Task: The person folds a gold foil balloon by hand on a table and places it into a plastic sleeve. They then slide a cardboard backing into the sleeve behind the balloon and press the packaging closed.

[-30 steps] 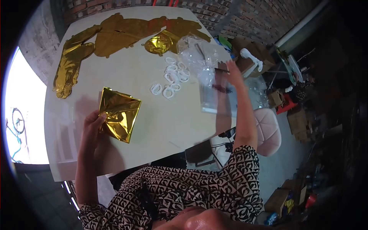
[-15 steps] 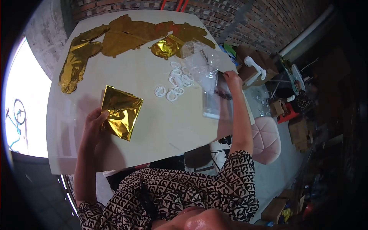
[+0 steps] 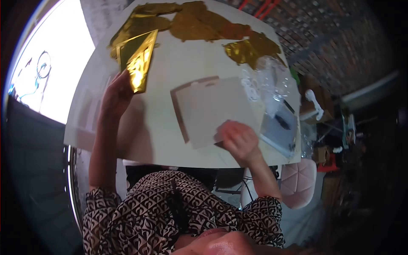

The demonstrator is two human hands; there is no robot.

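My left hand [image 3: 115, 94] holds a folded gold foil sheet [image 3: 139, 59], lifted off the white table [image 3: 157, 131] and tilted nearly on edge. My right hand [image 3: 238, 139] grips a flat white card [image 3: 214, 109] by its lower right corner and holds it up over the table's middle. The card hides the small white rings that lay there. Crumpled clear plastic wrap [image 3: 265, 83] lies just right of the card.
Several gold foil balloon shapes [image 3: 199, 21] lie along the table's far edge. A clear flat packet [image 3: 280, 127] rests at the table's right edge. A pink chair [image 3: 299, 180] and cardboard boxes stand on the floor to the right.
My right hand left the plastic wrap, came back toward me and now holds up a white card. My left hand raised the gold sheet off the table and away from me. The view shifted.
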